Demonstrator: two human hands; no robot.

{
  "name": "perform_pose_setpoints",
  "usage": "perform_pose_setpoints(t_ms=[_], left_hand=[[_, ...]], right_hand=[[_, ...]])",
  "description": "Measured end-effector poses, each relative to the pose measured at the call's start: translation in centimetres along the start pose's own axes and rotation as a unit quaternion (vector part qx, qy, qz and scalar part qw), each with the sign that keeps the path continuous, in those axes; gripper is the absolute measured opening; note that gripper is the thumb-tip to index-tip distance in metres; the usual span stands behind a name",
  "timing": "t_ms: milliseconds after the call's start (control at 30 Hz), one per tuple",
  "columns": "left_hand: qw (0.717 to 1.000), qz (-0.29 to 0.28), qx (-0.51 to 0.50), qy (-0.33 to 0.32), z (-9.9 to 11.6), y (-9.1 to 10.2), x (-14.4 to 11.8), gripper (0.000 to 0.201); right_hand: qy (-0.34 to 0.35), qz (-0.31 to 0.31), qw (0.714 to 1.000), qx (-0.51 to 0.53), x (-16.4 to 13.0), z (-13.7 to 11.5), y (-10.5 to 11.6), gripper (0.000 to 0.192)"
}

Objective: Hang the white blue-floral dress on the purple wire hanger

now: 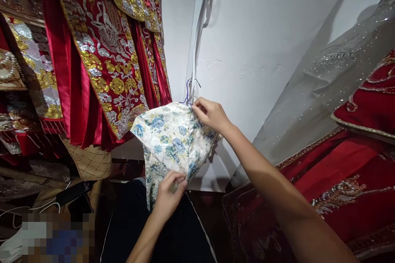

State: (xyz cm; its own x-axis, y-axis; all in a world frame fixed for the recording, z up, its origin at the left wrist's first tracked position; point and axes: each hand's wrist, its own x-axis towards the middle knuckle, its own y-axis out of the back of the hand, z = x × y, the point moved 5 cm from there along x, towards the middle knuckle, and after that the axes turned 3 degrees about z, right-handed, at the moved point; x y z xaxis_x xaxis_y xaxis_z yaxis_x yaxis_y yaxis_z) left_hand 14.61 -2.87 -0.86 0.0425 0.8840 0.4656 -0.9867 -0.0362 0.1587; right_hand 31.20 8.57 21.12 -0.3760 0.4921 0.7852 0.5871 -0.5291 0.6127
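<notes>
Pinching the glossy cream blue-flowered brocade garment, the right hand grips its top and the left hand its lower fold, hiding the purple wire hanger partly.

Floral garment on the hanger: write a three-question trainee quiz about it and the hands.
1. True or false: the right hand grips the floral garment at its top, beside the purple hanger hook.
2. Where does the left hand pinch the cloth? A) lower edge B) at the hook C) not at all
3. What colour is the ground of the embroidered robes hanging to the left?

Key: 1 true; 2 A; 3 red.
</notes>
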Motion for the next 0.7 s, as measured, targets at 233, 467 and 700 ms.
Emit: perform_pose_setpoints(t_ms=[233, 467, 700], left_hand=[[0.981, 0.048, 0.05, -0.181, 8.2, 2.6, 11.9, 0.028], [0.96, -0.011, 0.149, -0.238, 11.9, 0.7, 17.9, 0.019], [0.938, 0.001, 0.245, -0.245, 11.6, 0.1, 18.6, 0.011]], right_hand=[[0.021, 0.018, 1.0, 0.007, -1.3, -0.2, 0.5, 0.016], [0.016, 0.021, 1.0, 0.01, -2.4, 0.3, 0.6, 0.017], [0.022, 0.04, 0.999, 0.011, -4.0, 0.6, -0.4, 0.015]])
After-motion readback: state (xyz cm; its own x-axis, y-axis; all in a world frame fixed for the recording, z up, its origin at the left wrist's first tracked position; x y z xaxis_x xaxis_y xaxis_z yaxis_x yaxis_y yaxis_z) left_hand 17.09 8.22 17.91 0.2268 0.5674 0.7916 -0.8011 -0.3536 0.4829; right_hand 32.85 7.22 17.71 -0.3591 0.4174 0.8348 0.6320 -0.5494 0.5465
